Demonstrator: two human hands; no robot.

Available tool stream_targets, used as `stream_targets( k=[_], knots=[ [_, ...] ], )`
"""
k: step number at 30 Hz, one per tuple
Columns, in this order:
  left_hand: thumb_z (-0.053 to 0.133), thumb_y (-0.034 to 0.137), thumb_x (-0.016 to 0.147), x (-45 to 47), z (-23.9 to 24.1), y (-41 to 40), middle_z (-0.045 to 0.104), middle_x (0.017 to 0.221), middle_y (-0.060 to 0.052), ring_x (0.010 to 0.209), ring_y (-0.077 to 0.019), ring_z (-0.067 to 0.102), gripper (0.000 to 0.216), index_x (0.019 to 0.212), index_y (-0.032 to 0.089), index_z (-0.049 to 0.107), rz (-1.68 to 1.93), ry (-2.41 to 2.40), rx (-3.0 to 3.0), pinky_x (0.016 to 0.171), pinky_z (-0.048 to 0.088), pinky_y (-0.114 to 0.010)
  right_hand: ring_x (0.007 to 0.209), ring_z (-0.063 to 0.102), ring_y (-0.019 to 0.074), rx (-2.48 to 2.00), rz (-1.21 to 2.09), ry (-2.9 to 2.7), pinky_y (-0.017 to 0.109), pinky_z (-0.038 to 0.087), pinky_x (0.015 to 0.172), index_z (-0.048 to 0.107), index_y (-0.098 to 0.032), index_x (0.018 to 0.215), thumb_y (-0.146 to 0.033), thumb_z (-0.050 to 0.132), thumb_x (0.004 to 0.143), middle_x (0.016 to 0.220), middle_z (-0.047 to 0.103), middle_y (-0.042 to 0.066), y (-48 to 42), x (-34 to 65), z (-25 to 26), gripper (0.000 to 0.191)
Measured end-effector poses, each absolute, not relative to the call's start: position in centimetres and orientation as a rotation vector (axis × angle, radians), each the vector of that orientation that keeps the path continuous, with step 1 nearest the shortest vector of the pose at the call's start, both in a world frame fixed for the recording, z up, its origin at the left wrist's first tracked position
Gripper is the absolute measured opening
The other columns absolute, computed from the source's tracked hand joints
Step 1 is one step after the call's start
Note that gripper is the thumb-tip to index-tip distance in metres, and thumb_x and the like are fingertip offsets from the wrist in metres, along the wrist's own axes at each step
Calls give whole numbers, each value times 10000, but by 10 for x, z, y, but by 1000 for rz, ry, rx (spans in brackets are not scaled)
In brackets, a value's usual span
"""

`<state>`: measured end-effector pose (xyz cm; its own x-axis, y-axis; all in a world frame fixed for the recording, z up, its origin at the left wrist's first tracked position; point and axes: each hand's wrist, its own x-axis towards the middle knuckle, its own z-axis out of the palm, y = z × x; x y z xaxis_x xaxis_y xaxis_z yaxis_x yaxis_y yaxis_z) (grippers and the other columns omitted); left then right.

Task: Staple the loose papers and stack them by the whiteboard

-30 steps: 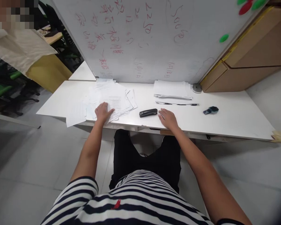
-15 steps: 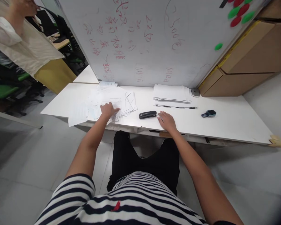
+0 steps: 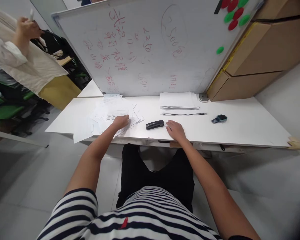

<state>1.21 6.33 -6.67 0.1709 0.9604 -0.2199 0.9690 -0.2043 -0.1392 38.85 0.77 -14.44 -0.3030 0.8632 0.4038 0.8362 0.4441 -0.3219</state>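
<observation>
My left hand (image 3: 121, 122) is over the spread of loose papers (image 3: 105, 115) on the left of the white table. Its fingers are curled together, and what they pinch, if anything, is hidden. My right hand (image 3: 175, 129) rests palm down on the tabletop with its fingers out, holding nothing. Just left of its fingertips lies a black stapler (image 3: 154, 125), apart from the hand. Behind it are a neat stack of white paper (image 3: 179, 100) and a thin dark-and-white strip (image 3: 185, 114).
A whiteboard (image 3: 145, 56) with red writing stands along the table's back. Cardboard boxes (image 3: 247, 86) fill the back right. A small dark blue object (image 3: 219, 119) and a grey round-topped item (image 3: 203, 97) lie on the table (image 3: 255, 128). Another person (image 3: 27, 56) stands at the left.
My left hand has moved slightly right across the papers, and its outstretched fingers have curled in. My right hand stays beside the stapler. The view has tilted up, showing more of the whiteboard.
</observation>
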Motion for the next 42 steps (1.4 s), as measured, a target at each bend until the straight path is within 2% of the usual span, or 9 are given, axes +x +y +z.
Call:
stream_targets(
  k=[5,14,19,22,28,32,35,38,42],
  knots=[
    [356,279,901,11,-64,67,670,988,-117,881,-261,636,289,1144,191,485,-353,2042,2366,716,420,-325,1242,490,250,-1407,67,-2171,423,365,1034,605,-161,1199,-312,369,942,1317,567,120,9,388,-145,380],
    [451,183,828,10,-64,60,649,1092,-68,960,-238,624,492,1305,248,350,301,2252,2064,808,456,-343,1217,515,242,-1430,77,-2163,409,395,1013,633,-165,1167,-294,376,939,1293,588,114,7,386,-138,367],
    [446,279,876,31,-53,9,620,1090,-83,913,-179,636,521,1363,209,274,1065,2126,1930,774,512,-307,1206,527,247,-1423,143,-2110,425,405,1010,644,-170,1147,-330,383,935,1270,606,112,13,389,-135,372],
    [498,295,872,65,-62,-45,616,1109,-96,961,-176,636,462,1308,212,369,1466,1892,2117,834,524,-326,1190,539,264,-1377,317,-1976,448,390,1029,657,-166,1122,-406,427,914,1226,631,128,5,389,-128,392],
    [482,200,891,130,-111,-136,685,1034,-77,963,-183,660,397,1283,262,461,1230,1319,2678,815,551,-345,1180,557,250,-1092,1163,-942,475,472,932,442,-260,1363,-577,353,908,1335,551,109,-110,349,-116,562],
    [445,246,926,146,-128,-160,686,1071,-93,1022,-193,639,357,1277,199,491,915,1052,2823,809,535,-333,1108,606,261,-1057,1616,-596,435,531,854,512,-284,1290,-519,665,754,1285,598,79,-176,323,-120,605],
    [440,298,937,143,-124,-162,669,1134,-94,1100,-190,599,323,1227,207,549,648,818,2917,881,492,-332,998,658,272,-1198,1609,-477,414,539,854,627,-174,1119,-422,766,663,1112,691,97,-184,326,-130,537],
    [497,541,870,122,-107,-137,618,1234,-108,1234,-241,506,492,1236,218,555,475,713,2967,1015,402,-404,964,672,268,-1338,1454,-483,397,536,866,653,-141,1055,-415,761,658,1050,714,94,-181,344,-144,494],
    [458,593,864,61,-66,-53,544,1328,-102,1289,-281,431,541,1256,228,537,265,1290,2871,1072,310,-464,991,667,232,-1404,1296,-455,354,541,864,636,-172,1108,-420,713,710,1091,705,64,-188,368,-155,476]
  ],
)
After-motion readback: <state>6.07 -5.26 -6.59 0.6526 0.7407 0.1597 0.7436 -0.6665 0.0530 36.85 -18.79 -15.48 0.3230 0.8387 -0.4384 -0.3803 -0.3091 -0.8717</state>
